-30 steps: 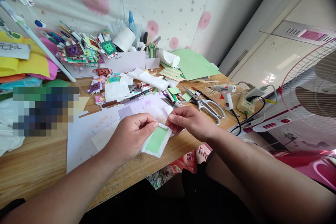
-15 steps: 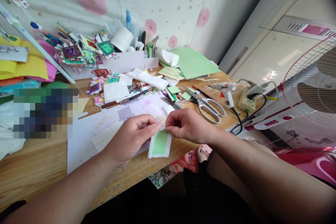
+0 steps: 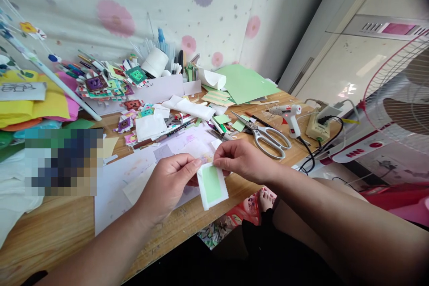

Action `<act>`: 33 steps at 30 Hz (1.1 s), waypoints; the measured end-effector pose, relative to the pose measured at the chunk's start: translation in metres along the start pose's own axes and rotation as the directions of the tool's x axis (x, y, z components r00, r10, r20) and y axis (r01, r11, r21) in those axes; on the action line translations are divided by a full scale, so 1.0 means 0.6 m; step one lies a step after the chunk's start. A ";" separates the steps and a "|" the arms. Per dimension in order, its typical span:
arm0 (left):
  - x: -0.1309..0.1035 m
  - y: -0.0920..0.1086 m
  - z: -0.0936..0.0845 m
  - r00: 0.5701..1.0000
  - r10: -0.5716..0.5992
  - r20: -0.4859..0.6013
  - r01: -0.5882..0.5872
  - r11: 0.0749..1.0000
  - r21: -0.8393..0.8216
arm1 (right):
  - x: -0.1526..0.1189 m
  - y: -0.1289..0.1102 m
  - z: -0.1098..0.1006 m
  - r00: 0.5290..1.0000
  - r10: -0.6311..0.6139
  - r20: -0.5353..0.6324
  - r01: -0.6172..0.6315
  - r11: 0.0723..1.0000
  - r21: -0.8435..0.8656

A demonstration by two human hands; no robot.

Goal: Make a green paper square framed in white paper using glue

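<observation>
A small green paper rectangle with a white border point(image 3: 212, 184) hangs between my hands above the table's front edge. My left hand point(image 3: 172, 178) pinches its upper left corner between thumb and forefinger. At the upper right corner, my right hand point(image 3: 238, 159) holds it in a pinch, the other fingers curled. Beneath and behind lies a large white paper sheet point(image 3: 114, 194) with faint colour stains. Silver scissors point(image 3: 266, 136) rest just beyond my right hand, their blades pointing away to the left.
A white glue gun point(image 3: 292, 118) stands beside a power strip point(image 3: 318, 127) on the right. Paper scraps, pens and a folded white paper point(image 3: 191, 107) clutter the middle. Green sheets point(image 3: 250, 82) lie at the back. A fan point(image 3: 398, 98) stands off the right side.
The green and white paper has been turned so that its face shows more broadly. Both hands stay pinched on its top edge. The whole view has shifted slightly.
</observation>
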State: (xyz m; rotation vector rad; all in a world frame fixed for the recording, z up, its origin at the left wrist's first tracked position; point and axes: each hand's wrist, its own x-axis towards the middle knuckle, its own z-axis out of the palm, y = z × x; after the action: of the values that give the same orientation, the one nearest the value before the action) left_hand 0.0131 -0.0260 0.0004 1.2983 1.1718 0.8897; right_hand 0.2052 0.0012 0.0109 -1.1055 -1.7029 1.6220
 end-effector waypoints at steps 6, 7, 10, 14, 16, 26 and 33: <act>0.000 0.010 -0.001 0.995 -0.062 0.074 0.075 0.981 -0.180 | -0.001 -0.007 -0.013 1.000 0.005 0.020 -0.004 0.999 -0.050; 0.000 0.010 -0.002 0.995 -0.049 0.085 0.061 0.987 -0.150 | -0.002 -0.008 -0.015 1.000 0.006 0.019 -0.005 0.998 -0.056; 0.002 0.006 -0.005 0.995 -0.036 0.095 0.039 0.999 -0.037 | -0.003 -0.010 -0.017 1.000 0.006 0.022 -0.005 1.000 -0.030; 0.003 -0.001 -0.005 1.000 0.000 0.026 -0.001 1.000 0.024 | -0.003 -0.007 -0.012 1.000 0.014 -0.014 -0.013 0.995 0.103; 0.002 -0.002 -0.005 1.000 0.002 0.022 -0.002 1.000 0.007 | -0.002 -0.004 -0.010 0.999 0.021 -0.047 -0.014 0.989 0.145; 0.000 0.003 0.000 0.983 -0.056 0.175 0.059 0.998 -0.011 | 0.001 -0.013 -0.019 0.999 0.000 0.042 0.005 0.993 -0.119; 0.000 -0.010 -0.001 0.999 -0.017 0.030 0.015 0.996 0.085 | 0.000 -0.005 -0.011 0.999 -0.021 -0.025 0.021 1.000 -0.018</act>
State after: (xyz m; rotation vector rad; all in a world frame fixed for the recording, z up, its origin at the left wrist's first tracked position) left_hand 0.0116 -0.0266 -0.0056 1.3644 1.2051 0.8129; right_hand 0.2100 0.0052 0.0145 -1.1079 -1.7105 1.5769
